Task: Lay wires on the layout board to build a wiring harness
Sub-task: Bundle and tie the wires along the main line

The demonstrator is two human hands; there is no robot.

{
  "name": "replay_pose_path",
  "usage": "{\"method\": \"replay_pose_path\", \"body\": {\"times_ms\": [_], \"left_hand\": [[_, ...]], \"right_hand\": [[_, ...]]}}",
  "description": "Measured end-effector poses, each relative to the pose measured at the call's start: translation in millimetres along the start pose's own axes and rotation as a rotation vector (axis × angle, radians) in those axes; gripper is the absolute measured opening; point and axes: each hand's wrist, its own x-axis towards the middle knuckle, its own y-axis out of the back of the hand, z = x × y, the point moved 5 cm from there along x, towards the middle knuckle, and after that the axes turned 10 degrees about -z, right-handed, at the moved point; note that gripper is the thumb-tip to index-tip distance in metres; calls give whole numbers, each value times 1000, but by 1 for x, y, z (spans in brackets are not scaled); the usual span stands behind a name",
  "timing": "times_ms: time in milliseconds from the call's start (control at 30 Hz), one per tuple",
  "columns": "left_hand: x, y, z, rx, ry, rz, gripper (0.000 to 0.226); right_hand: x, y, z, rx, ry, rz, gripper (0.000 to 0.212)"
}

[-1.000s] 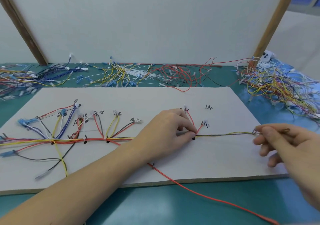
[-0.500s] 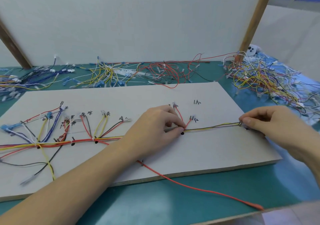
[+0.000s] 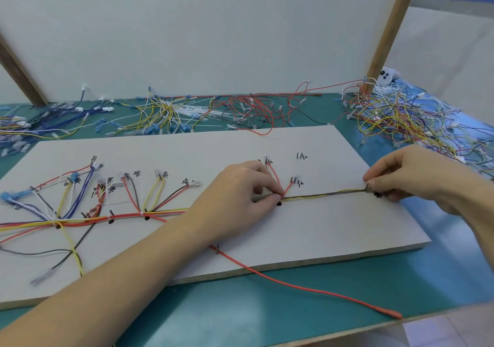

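Note:
A white layout board [image 3: 320, 229] lies on the green table, marked with black dots and handwritten labels. A trunk of red, yellow and dark wires [image 3: 125, 216] runs along it from the left, with branches fanning up to labelled pins. My left hand [image 3: 240, 194] pinches the trunk against the board at a black dot. My right hand [image 3: 409, 175] pinches the far end of the yellow and dark wires [image 3: 323, 194] at a pin near the board's right edge. The wires stretch straight between both hands.
A long red wire [image 3: 302, 288] trails off the board's front edge across the table. Piles of loose wires lie behind the board: blue [image 3: 53, 119], yellow [image 3: 163, 114], red [image 3: 256, 108], and a mixed heap [image 3: 406, 122] at the right. A white panel stands behind.
My right hand has moved left and down onto the board, bringing the wire ends to the pin near the right edge. My left hand keeps its pinch at the dot.

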Motion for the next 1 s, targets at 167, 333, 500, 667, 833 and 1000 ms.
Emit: {"method": "replay_pose_path", "body": {"times_ms": [167, 333, 500, 667, 833, 1000], "left_hand": [[4, 0, -4, -115, 71, 6, 10], [4, 0, -5, -136, 110, 13, 8], [7, 0, -5, -114, 152, 36, 6], [13, 2, -5, -102, 193, -10, 7], [15, 2, 0, -11, 211, -77, 5], [22, 7, 6, 78, 253, -193, 3]], "right_hand": [[9, 2, -5, -32, -78, -63, 14], [10, 1, -5, -7, -141, -74, 17], [8, -4, -1, 119, -145, -25, 22], [-1, -12, 12, 284, -56, 147, 29], [-10, -24, 16, 301, 67, 231, 30], [-23, -22, 8, -100, 173, 339, 29]]}}
